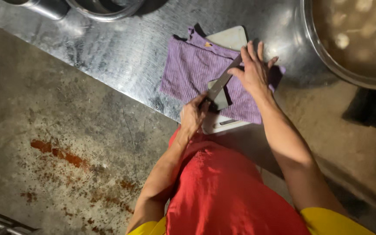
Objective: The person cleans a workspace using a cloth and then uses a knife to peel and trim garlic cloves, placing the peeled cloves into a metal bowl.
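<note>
I see left hand [193, 116] fingers clamped on knife [221, 83] handle mid-frame; right hand [254, 72] fingers splayed flat on blade over purple cloth [196, 69].

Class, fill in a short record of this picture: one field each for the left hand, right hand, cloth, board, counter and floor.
Left hand: grips the knife by its handle
Right hand: fingers pressed flat on the blade
Cloth: purple, spread under the knife, over the board
Board: white, mostly covered
Counter: metal, large bowl at its right
Floor: concrete, reddish stains
</note>
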